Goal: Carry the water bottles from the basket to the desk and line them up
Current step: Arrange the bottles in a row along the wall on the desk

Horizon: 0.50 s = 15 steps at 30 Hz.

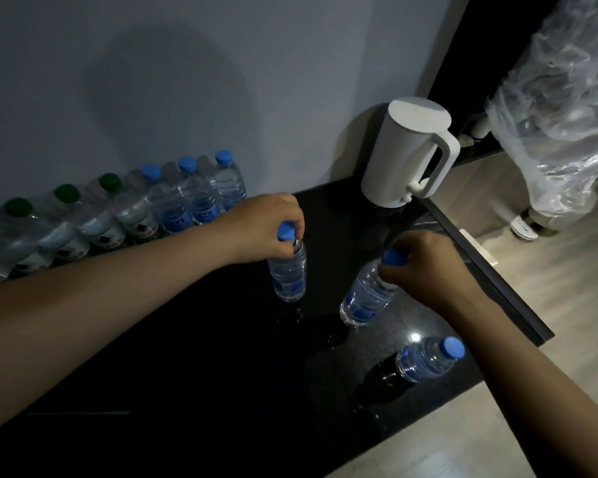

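My left hand [266,225] grips the blue cap of a clear water bottle [288,274] standing upright on the black desk [187,357]. A second blue-capped bottle [366,294] is held at its neck by my right hand [425,263] and leans to the right, its base at the desk. A third bottle [425,358] stands near the desk's right front edge, free of both hands. Along the wall runs a row of bottles [118,215], green caps at the left and blue caps at the right. The basket is out of view.
A white electric kettle [408,157] stands at the desk's back right corner. Beyond the desk's right edge lie a wooden floor and a crumpled clear plastic bag [560,108]. Water drops wet the desk around the two held bottles.
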{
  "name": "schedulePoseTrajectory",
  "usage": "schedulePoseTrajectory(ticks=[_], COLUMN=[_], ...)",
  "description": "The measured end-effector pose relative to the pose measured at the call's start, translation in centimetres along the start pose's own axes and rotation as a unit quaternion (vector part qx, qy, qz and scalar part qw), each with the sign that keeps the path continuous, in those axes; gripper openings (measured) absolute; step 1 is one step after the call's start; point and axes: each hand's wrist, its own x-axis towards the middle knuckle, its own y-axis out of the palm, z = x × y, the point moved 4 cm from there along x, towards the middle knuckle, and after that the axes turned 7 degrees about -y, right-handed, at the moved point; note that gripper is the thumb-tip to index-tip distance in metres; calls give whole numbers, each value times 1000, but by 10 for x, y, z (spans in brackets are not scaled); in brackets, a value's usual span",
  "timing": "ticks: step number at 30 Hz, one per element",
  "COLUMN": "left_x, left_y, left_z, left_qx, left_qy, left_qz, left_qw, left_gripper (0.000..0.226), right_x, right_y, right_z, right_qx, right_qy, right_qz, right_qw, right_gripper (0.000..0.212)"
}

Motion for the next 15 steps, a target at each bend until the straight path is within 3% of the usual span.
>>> schedulePoseTrajectory(ticks=[5, 15], left_x=[25, 96], left_y=[-14, -40], left_z=[19, 79], left_qx=[16, 102], left_qy=[-1, -3], left_qz=[-19, 36], left_qw=[1000, 994], left_gripper=[14, 24], right_x=[33, 112], right_y=[1, 15], right_z=[12, 21], right_qx=[8, -1], right_qy=[-23, -56], right_qz=[-5, 0], right_qw=[1000, 998], right_gripper=[35, 31])
